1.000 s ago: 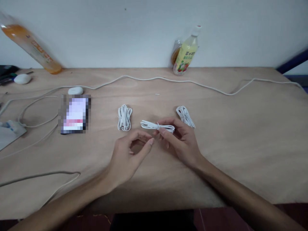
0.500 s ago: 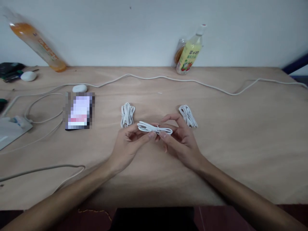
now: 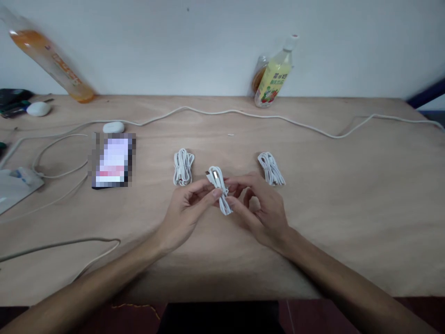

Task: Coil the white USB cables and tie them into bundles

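Between my two hands, above the table, is a bundled white USB cable [image 3: 224,206], tied at its middle and tilted with its plugs toward the far side. A metal plug shows at its upper end. My left hand [image 3: 189,208] pinches the bundle from the left, thumb on top. From the right, my right hand [image 3: 262,204] grips it between thumb and fingers near the tie. Beyond my left hand lies a second bundled white cable [image 3: 183,166]. A third white cable bundle [image 3: 271,168] rests on the table beyond my right hand.
A phone [image 3: 113,160], blurred out, lies at the left near a white earbud case [image 3: 113,127]. One long white cord [image 3: 250,112] crosses the back of the wooden table [image 3: 347,199]. An orange drink bottle [image 3: 52,65] and a yellow-labelled bottle [image 3: 274,76] stand along the wall.
The cable bundle has turned from lying crosswise to pointing lengthwise, so its metal plug now shows. My right hand's fingers have drawn closer in around it.
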`<state>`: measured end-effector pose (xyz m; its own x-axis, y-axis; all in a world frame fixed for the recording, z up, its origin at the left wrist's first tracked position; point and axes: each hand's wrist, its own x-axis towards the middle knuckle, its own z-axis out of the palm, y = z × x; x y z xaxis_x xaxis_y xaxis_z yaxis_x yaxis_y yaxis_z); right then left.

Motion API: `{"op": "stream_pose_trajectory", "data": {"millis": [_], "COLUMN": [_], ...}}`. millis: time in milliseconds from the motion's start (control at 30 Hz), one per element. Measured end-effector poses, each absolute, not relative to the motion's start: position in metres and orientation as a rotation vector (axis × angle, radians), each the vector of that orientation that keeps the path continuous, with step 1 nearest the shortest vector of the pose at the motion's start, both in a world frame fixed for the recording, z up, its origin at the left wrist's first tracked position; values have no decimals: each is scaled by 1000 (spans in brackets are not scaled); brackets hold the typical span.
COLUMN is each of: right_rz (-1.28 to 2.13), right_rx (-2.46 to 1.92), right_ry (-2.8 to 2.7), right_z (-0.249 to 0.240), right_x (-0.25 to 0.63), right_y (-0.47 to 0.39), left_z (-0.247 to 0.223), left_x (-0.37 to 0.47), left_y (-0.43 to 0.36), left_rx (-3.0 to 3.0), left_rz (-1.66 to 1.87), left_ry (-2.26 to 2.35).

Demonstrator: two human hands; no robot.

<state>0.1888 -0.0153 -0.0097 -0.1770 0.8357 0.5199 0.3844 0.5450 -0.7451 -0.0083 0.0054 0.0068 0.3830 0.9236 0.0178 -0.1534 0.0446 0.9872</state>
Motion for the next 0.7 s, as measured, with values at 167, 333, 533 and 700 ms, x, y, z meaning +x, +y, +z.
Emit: {"op": "stream_pose_trajectory", "data": {"millis": [167, 333, 533, 700], "right_rz": [361, 188, 321, 1010], "right_rx": [-1019, -989, -1044, -1115], "right_ry": [-1854, -1907, -1832, -1531], "right_z": [-10, -10, -6, -2], "right_x": [189, 189, 185, 182], "right_y": [-15, -15, -16, -12], "left_z": [12, 14, 11, 4], "left_x": [-7, -6, -10, -15], "left_y": [5, 5, 2, 2], "left_rx": [1275, 1299, 1573, 1775], "left_rz": [967, 954, 1009, 1098], "left_ry": [801, 777, 901, 937]}}
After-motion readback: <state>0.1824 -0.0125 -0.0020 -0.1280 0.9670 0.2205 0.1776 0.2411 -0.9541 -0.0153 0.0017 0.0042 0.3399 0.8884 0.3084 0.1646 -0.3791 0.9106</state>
